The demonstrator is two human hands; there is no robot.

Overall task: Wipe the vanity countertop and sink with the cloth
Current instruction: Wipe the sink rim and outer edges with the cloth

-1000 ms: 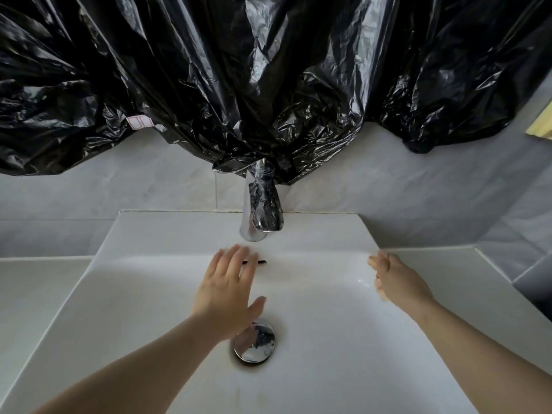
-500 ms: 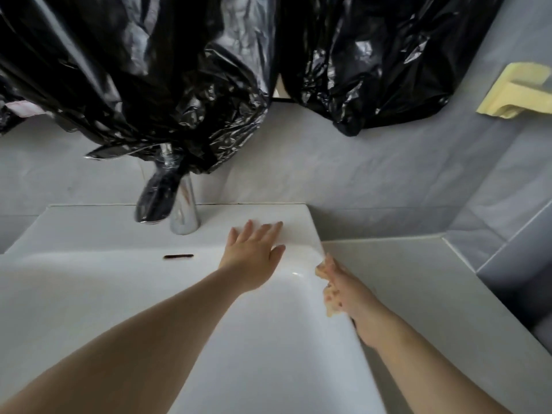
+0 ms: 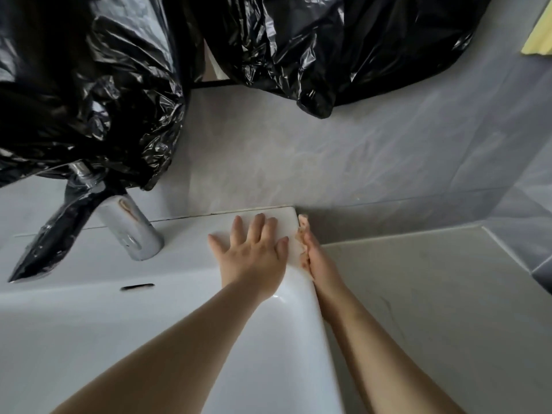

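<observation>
The left hand (image 3: 254,258) lies flat, palm down, fingers spread, on the sink (image 3: 185,294) rim at its back right corner; nothing in its grip, just skin on white ceramic. The right hand (image 3: 313,258) sits edge-on against the outer right wall of the sink, just beside the left one, fingers stretched toward the back wall; the palm is turned away, so whether it's loose or gripping something can't be told. A thin strip of pale, orange-speckled stuff (image 3: 301,240) shows along the fingers where they meet the sink's edge; could be the cloth, could be glare on skin, too blurry to call; so the cloth's place isn't certain, at best squeezed between that hand and the sink wall.

The desk (image 3: 433,288) runs off to the right of the sink, pale beige, lower than the rim, reaching the tiled corner; the right forearm crosses its near left part. The tap (image 3: 128,228) stands on the rim's back edge left of the left hand, chrome body, its spout wrapped in black plastic and pointing down-left over the basin. The overflow slot (image 3: 137,287) is in the basin's back wall, below the tap. Black bags (image 3: 328,49) hang over the upper wall, one draping down onto the tap; a yellow thing (image 3: 539,40) pokes in at the top right edge.
</observation>
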